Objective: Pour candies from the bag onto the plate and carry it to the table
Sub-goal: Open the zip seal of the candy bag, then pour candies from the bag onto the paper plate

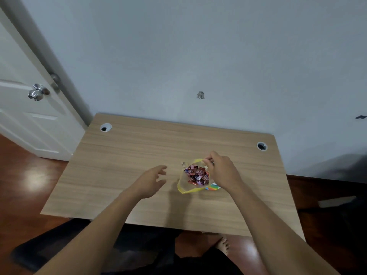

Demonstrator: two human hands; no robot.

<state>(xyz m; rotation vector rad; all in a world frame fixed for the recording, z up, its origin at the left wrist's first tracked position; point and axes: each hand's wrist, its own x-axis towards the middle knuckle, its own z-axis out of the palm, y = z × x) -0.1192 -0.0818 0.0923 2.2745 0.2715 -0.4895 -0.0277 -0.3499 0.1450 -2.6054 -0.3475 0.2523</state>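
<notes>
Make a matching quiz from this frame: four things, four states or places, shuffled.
Things:
1. left hand
2. right hand
3. candies
4. plate

States:
A. inside the yellow-rimmed bag
B. pinching the bag's top rim
C. open, holding nothing
D. mostly hidden beneath the bag, colourful edge showing

Pairs: 1-C, 2-B, 3-A, 4-D

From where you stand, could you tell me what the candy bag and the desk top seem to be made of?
Bag: apparently thin clear plastic film with a yellow rim; the wrapped candies show through it.
Desk top: probably matte wood-look laminate, judging by its even, straight grain and dull sheen; solid wood cannot be ruled out.
</notes>
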